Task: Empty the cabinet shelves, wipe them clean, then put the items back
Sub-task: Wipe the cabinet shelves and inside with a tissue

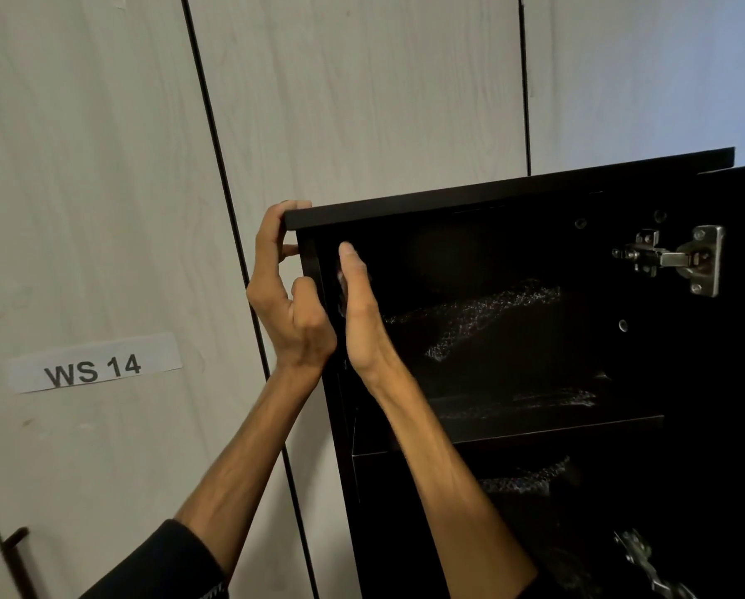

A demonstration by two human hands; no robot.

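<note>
Head view: a black cabinet [513, 201] fills the frame from the centre out to 3 and 5 o'clock, its door swung open at the right edge. The left hand [291, 296] sits at 9 o'clock of the cabinet's upper left corner, fingers curled over the top panel's corner and thumb hooked on the front edge of the left side panel, so it grips the cabinet itself. The right hand [360, 313] is just at 3 o'clock of the left one, inside the opening, fingers straight and together, pressed flat against the inner face of the left side panel; something pale shows under the fingers, too hidden to name. On the upper shelf [535, 430] lies a dark speckled bundle [491, 322], toward 3 o'clock of the right hand. Below that shelf another dark speckled item [522, 482] lies at 5 o'clock. A metal hinge [673, 257] sits at 2 o'clock, a second hinge [647, 564] at 5 o'clock. A paper label [94, 367] reading "WS 14" is stuck on the pale panelled wall [103, 166] at 9 o'clock.
</note>
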